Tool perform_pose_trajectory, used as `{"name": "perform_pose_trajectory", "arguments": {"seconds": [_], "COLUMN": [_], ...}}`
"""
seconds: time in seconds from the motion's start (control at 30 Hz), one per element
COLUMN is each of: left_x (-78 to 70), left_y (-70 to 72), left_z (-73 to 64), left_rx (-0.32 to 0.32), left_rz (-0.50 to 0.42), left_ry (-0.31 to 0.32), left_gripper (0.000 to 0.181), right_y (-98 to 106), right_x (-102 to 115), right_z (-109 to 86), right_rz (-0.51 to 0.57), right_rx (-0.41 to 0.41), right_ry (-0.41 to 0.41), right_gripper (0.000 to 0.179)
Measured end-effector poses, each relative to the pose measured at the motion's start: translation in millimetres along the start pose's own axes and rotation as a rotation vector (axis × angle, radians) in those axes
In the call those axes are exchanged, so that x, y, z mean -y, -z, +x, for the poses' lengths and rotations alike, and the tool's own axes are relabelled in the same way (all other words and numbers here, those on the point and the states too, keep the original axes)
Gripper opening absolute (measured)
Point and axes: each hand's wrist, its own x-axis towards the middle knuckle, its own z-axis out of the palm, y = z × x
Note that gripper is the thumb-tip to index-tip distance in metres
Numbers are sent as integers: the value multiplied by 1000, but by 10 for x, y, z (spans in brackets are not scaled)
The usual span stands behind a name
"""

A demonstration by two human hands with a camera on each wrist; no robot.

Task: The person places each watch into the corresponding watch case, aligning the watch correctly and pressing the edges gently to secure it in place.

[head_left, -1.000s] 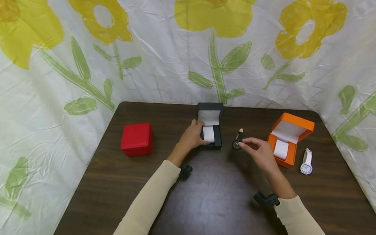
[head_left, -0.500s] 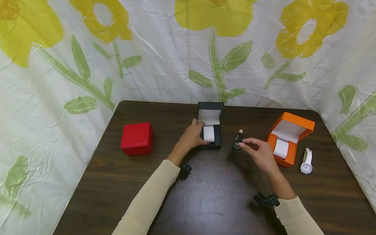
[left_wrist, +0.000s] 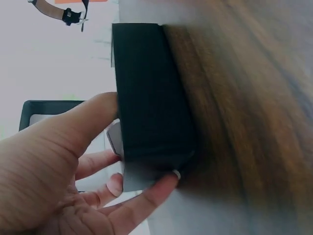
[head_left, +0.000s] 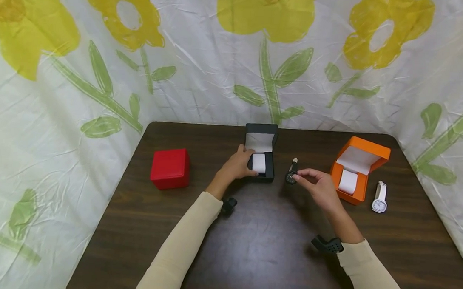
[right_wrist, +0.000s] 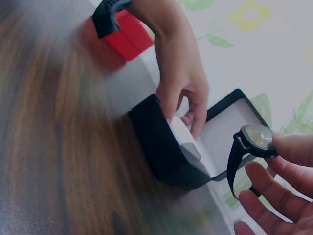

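Observation:
My left hand (head_left: 236,165) grips the left side of an open black watch box (head_left: 269,168). In the left wrist view the thumb reaches over the wall of the black box (left_wrist: 151,93), and one fingertip presses its outer side. A white cushion (head_left: 259,163) sits inside the box, next to the thumb. To the right of it, my right hand (head_left: 319,186) pinches a black-strapped watch (head_left: 291,174) above the table. In the right wrist view, thumb and fingers hold the watch (right_wrist: 252,139) by its case, and the strap hangs down in a loop.
An open orange watch box (head_left: 352,195) with a white cushion stands at the right. Beside it lies a white watch (head_left: 379,199). A closed red box (head_left: 170,168) stands at the left of the dark wooden table (head_left: 254,254). A flowered white curtain (head_left: 206,86) hangs behind.
The head view has shifted very slightly. Both hands keep their holds on the black box and the black watch, with hardly any movement.

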Motion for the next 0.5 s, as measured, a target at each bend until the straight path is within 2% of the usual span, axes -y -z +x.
{"name": "perform_pose_trajectory", "arguments": {"seconds": [0.23, 0.5], "left_x": [-5, -28], "left_y": [-8, 19], "left_z": [20, 10], "left_rx": [-24, -28], "left_rz": [-31, 31], "left_ry": [43, 24], "left_gripper": [77, 75], "right_y": [-8, -14], "right_x": [0, -21], "right_z": [-17, -20], "right_rz": [2, 5], "right_rx": [8, 3], "right_ry": [5, 18], "right_gripper": [40, 37]}}
